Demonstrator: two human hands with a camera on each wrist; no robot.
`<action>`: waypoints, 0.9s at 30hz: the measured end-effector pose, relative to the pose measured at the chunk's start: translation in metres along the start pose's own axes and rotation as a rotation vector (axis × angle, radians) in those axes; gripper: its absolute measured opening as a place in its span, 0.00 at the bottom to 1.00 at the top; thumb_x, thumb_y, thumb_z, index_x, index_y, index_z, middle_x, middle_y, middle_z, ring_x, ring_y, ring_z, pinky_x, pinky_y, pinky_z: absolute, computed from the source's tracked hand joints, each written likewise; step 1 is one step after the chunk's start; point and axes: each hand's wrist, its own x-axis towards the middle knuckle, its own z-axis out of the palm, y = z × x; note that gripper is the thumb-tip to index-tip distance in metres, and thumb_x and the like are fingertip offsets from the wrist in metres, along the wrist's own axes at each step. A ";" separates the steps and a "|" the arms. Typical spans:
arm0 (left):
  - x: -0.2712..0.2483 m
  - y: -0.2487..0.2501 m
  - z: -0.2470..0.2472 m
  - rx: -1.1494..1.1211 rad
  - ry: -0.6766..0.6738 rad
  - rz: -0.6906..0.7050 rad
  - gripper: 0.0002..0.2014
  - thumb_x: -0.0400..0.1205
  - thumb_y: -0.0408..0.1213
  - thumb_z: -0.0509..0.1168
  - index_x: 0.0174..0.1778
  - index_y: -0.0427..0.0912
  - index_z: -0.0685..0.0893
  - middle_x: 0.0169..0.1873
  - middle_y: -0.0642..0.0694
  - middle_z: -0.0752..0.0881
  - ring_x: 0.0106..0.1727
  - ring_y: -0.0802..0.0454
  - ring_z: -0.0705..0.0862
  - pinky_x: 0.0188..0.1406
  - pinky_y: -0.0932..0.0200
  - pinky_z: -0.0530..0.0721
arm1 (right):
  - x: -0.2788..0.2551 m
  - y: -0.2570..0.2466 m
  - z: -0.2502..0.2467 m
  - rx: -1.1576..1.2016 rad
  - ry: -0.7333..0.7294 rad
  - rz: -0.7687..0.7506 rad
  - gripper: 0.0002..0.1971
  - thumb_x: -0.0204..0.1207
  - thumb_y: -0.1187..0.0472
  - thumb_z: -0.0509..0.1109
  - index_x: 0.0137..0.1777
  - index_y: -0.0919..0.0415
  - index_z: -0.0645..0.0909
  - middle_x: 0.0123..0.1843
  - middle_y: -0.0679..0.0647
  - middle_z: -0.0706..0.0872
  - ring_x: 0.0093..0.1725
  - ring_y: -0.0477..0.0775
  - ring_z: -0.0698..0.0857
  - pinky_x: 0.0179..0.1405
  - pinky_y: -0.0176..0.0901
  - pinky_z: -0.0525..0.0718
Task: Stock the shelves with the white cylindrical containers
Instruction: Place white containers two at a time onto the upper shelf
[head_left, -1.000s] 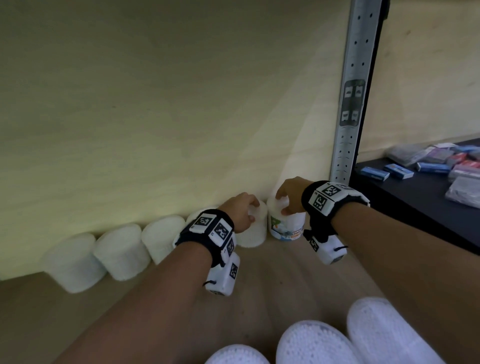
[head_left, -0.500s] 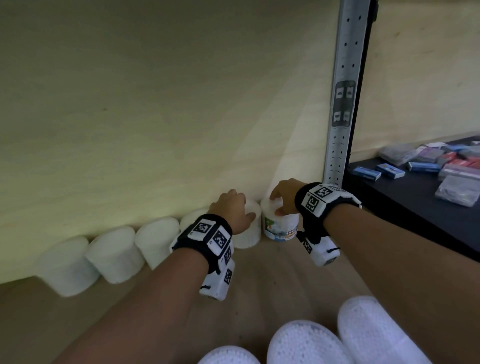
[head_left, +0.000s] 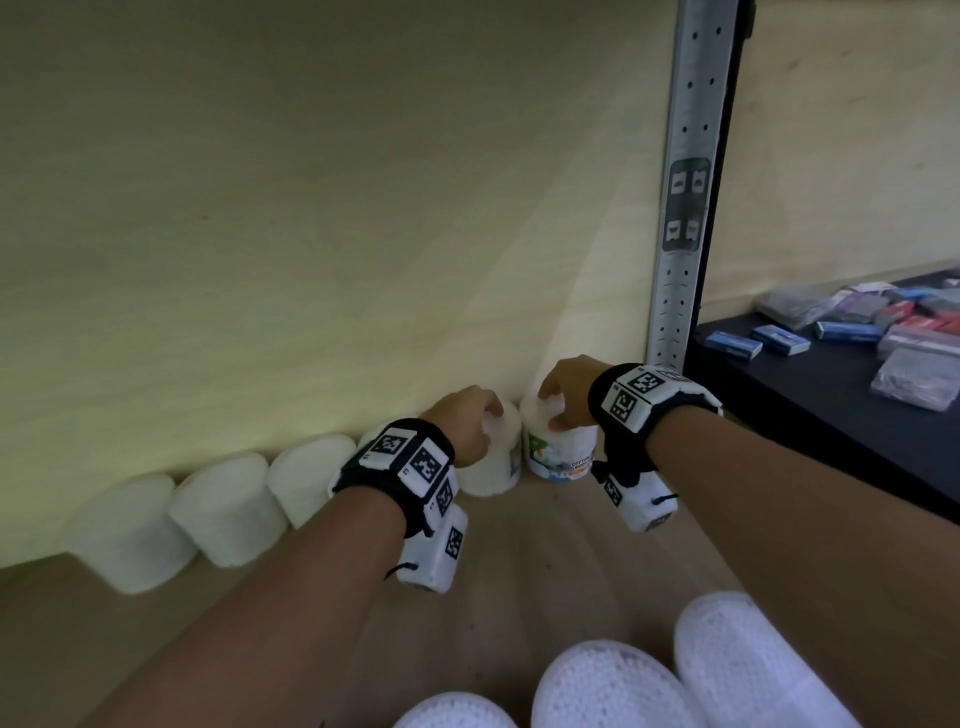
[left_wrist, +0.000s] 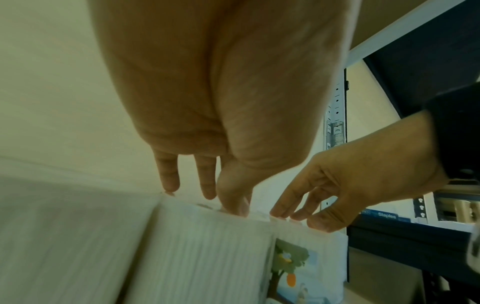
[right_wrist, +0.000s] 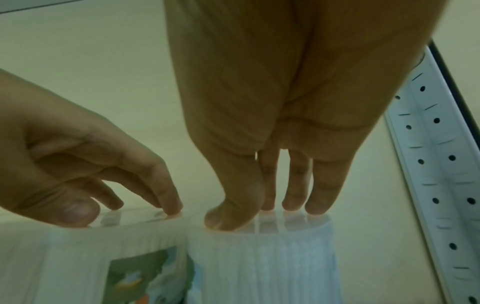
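Observation:
Two white ribbed cylindrical containers stand side by side against the back panel of a wooden shelf (head_left: 545, 561). My left hand (head_left: 485, 421) holds the left container (head_left: 493, 467) by its lid from above, thumb on the near rim and fingertips (left_wrist: 207, 193) on the far side. My right hand (head_left: 550, 410) holds the right container (head_left: 563, 457), which has a colourful label, in the same way. The right wrist view shows the thumb and fingertips (right_wrist: 291, 205) on its lid (right_wrist: 259, 232). To the left, more white containers (head_left: 228, 509) continue the row.
Three more white containers (head_left: 608, 686) stand at the shelf's front edge, under my right forearm. A perforated metal upright (head_left: 685, 208) bounds the bay just right of the labelled container. Beyond it, a dark shelf (head_left: 831, 415) carries small boxes (head_left: 779, 340) and packets.
Both hands stay on top of the same two containers at the back panel. Only the head view has drifted slightly.

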 end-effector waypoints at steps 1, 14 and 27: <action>-0.001 0.000 -0.001 -0.007 -0.011 0.009 0.22 0.82 0.27 0.59 0.73 0.45 0.72 0.74 0.44 0.71 0.74 0.44 0.72 0.67 0.55 0.73 | -0.001 0.000 0.000 0.000 -0.001 -0.002 0.29 0.76 0.52 0.73 0.76 0.59 0.73 0.75 0.57 0.75 0.74 0.59 0.76 0.71 0.48 0.75; 0.002 0.012 0.016 0.006 0.260 -0.138 0.22 0.83 0.50 0.60 0.67 0.37 0.75 0.65 0.39 0.75 0.68 0.40 0.72 0.67 0.43 0.75 | -0.004 -0.001 -0.002 0.009 -0.004 -0.007 0.29 0.77 0.53 0.71 0.77 0.60 0.71 0.77 0.57 0.73 0.75 0.59 0.75 0.72 0.48 0.74; 0.007 0.002 0.010 0.037 0.055 -0.087 0.23 0.82 0.46 0.63 0.73 0.44 0.72 0.72 0.43 0.71 0.73 0.42 0.71 0.72 0.41 0.72 | -0.005 0.000 -0.002 0.013 0.003 -0.025 0.29 0.77 0.53 0.71 0.77 0.61 0.72 0.76 0.57 0.74 0.74 0.59 0.75 0.72 0.47 0.74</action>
